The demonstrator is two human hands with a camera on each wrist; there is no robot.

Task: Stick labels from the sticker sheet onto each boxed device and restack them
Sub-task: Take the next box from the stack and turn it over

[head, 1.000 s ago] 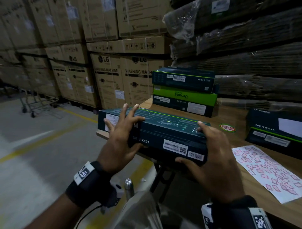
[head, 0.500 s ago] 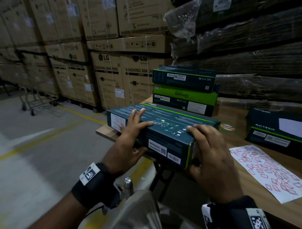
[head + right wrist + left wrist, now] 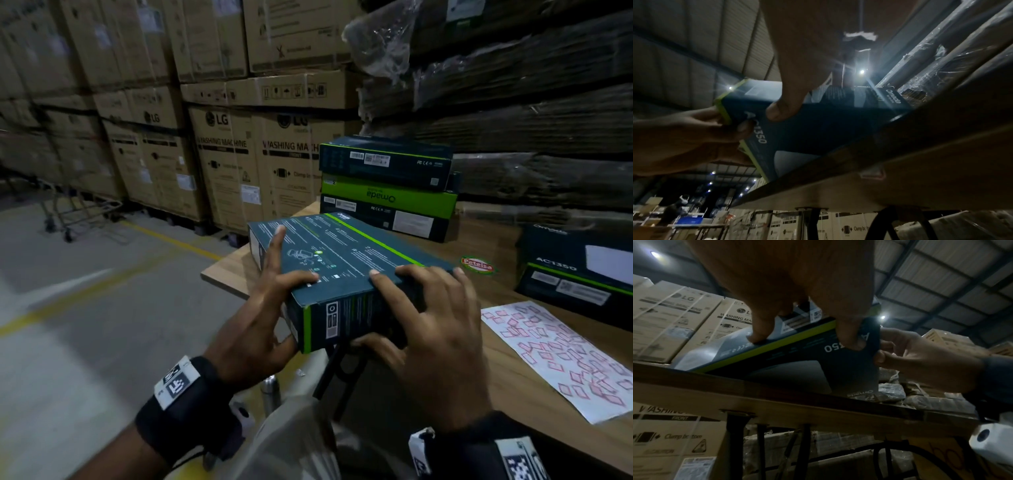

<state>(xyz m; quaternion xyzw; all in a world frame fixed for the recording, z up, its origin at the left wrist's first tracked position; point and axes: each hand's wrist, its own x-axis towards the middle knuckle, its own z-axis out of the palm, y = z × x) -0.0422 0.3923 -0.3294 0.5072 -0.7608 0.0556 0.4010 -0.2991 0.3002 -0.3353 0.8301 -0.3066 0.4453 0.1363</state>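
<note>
I hold a dark teal boxed device (image 3: 342, 250) with a green stripe over the table's near left corner, its short end toward me. My left hand (image 3: 274, 308) grips the near left edge, with fingers lying on the top face. The right hand (image 3: 431, 308) holds the near right corner, fingers on top and thumb beneath. The left wrist view shows the boxed device (image 3: 807, 356) tilted, its far end resting on the table (image 3: 777, 395). A white sticker sheet (image 3: 561, 353) with red labels lies flat at the right. A stack of boxed devices (image 3: 387, 185) stands at the table's back.
Another dark boxed device (image 3: 579, 270) sits at the right beyond the sheet. A round red and green sticker (image 3: 477, 264) lies on the wooden table (image 3: 513, 383). Large cardboard cartons (image 3: 233, 164) and wrapped flat cardboard (image 3: 513, 102) stand behind. A trolley (image 3: 78, 216) is on the floor, far left.
Both hands have turned the box about a quarter turn, so its short end now faces me instead of its long side. It has also shifted a little further over the table.
</note>
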